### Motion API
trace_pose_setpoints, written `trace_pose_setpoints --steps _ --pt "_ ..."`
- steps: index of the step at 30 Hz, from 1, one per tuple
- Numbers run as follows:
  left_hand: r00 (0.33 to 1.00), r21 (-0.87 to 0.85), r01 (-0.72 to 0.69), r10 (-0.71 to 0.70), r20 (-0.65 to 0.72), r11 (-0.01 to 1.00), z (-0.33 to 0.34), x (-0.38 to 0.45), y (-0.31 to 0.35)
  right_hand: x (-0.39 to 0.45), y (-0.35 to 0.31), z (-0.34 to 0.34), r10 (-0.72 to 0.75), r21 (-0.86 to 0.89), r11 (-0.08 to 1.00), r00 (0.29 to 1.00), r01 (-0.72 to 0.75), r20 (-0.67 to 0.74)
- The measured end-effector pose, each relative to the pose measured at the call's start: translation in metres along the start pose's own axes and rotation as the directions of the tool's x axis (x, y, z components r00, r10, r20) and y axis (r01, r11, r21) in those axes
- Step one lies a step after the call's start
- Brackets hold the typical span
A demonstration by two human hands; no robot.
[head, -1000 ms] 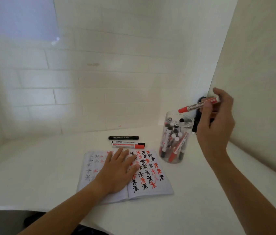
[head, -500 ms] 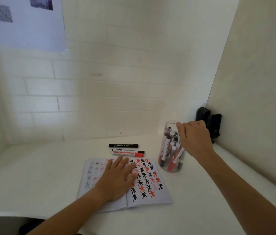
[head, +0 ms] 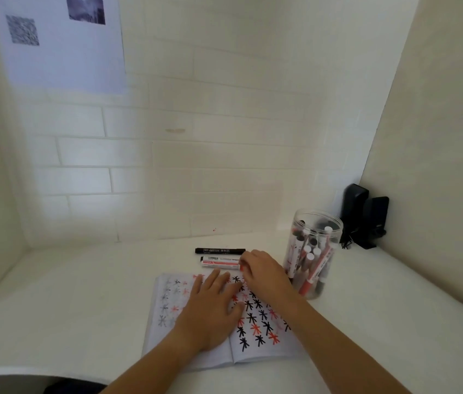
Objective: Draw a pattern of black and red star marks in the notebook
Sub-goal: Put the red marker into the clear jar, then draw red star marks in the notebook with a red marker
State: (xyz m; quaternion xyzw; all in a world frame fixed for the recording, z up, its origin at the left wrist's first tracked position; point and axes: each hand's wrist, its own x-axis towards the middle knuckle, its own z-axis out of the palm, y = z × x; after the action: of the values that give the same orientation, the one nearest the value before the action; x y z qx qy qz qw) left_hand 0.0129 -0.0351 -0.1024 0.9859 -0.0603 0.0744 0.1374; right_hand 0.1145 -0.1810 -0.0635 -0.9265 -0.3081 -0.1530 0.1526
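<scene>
An open notebook (head: 264,354) lies on the white desk, its right page filled with rows of black and red star marks and fainter ones on the left page. My left hand (head: 210,314) rests flat across the fold, fingers spread. A red-and-white marker (head: 219,262) lies just beyond the notebook, with a black marker (head: 219,251) behind it. My right hand (head: 264,273) reaches over the page's top edge, and its curled fingertips pinch the red marker's right end, which they hide.
A clear plastic jar (head: 312,251) packed with several red and black markers stands right of the notebook. A black device (head: 363,217) sits in the back right corner. Walls close in on three sides, and a printed sheet (head: 62,44) hangs up left.
My right hand dropped a red marker into the jar, then moved left and down to the red marker lying on the desk. My left hand stayed on the notebook.
</scene>
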Motion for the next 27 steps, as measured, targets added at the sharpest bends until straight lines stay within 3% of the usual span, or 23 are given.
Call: trace_pose_setpoints --steps 5,9,12,15,19,23,27 --pt "1.0 -0.014 -0.012 0.012 -0.016 1.0 -0.001 0.001 0.0 0.01 0.006 0.018 0.095 0.08 0.992 0.995 -0.093 -0.027" --pt "0.999 -0.008 -0.026 0.026 -0.036 1.0 0.0 0.001 -0.002 0.013 0.008 0.014 0.048 -0.036 0.998 0.998 -0.047 0.044" --pt "0.999 -0.01 -0.023 0.022 -0.023 1.0 0.001 0.001 -0.002 0.003 0.005 0.004 0.06 -0.053 0.997 0.998 -0.061 -0.022" --pt "0.999 -0.019 -0.025 0.025 -0.036 1.0 0.001 0.001 -0.001 -0.021 -0.005 -0.005 0.168 0.109 0.982 0.979 -0.155 -0.116" --pt "0.998 -0.022 -0.041 0.04 -0.056 0.999 0.001 0.0 -0.002 -0.059 -0.015 -0.013 0.283 0.469 0.863 0.948 -0.187 -0.143" --pt "0.98 -0.138 -0.167 0.148 -0.134 0.976 -0.003 0.0 -0.001 -0.079 -0.017 -0.015 0.289 0.725 0.652 0.957 -0.222 0.033" --pt "0.925 -0.2 -0.31 0.246 -0.288 0.93 -0.002 0.001 -0.005 -0.081 -0.009 -0.016 0.221 0.781 0.578 0.967 -0.237 0.129"
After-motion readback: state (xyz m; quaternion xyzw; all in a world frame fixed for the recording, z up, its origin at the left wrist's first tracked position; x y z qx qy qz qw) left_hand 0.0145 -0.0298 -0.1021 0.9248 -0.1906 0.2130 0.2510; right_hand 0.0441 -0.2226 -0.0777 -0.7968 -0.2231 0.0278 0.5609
